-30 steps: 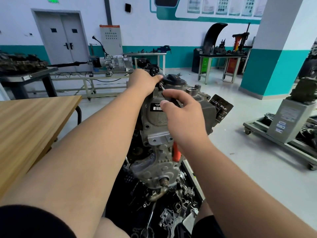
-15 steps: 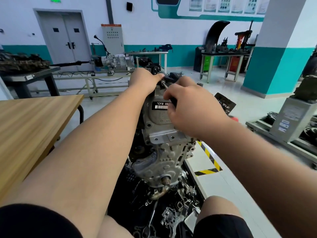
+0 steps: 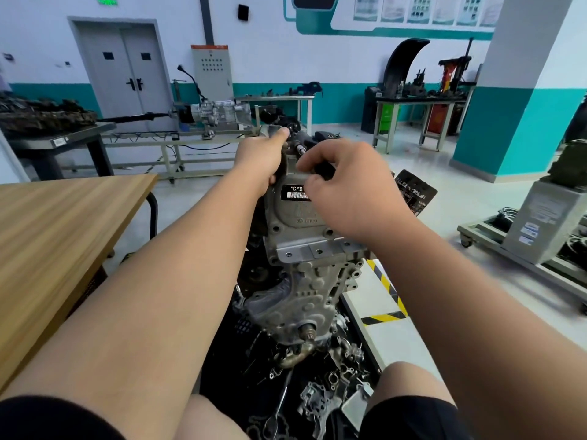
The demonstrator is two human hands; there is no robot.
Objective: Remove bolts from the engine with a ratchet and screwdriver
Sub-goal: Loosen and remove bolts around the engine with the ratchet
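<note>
- Your right hand (image 3: 346,185) had slid a little to the left across the engine (image 3: 305,249) since half a second before, so it hid more of the barcode label (image 3: 293,192). The orange grip seen beneath it a second before no longer showed.
- Your left hand (image 3: 259,160) had kept its place at the engine's top left corner.
- Your right fingers were curled round the dark handle of the tool (image 3: 300,147), and its metal shaft ran up and to the left from your fist towards your left hand. I could not tell whether it was the ratchet or the screwdriver.
- Your left fingers were wrapped over the engine's upper edge, with one fingertip (image 3: 283,132) stretched out to the tool's far end.
- The engine stood upright between your forearms, its grey cast cover facing you.
- Loose metal parts (image 3: 320,395) lay on a dark surface at its foot, between your knees.
- The wooden table (image 3: 63,233) stood near on your left, and a black-and-yellow hazard stripe (image 3: 384,317) marked the floor just right of the engine.
</note>
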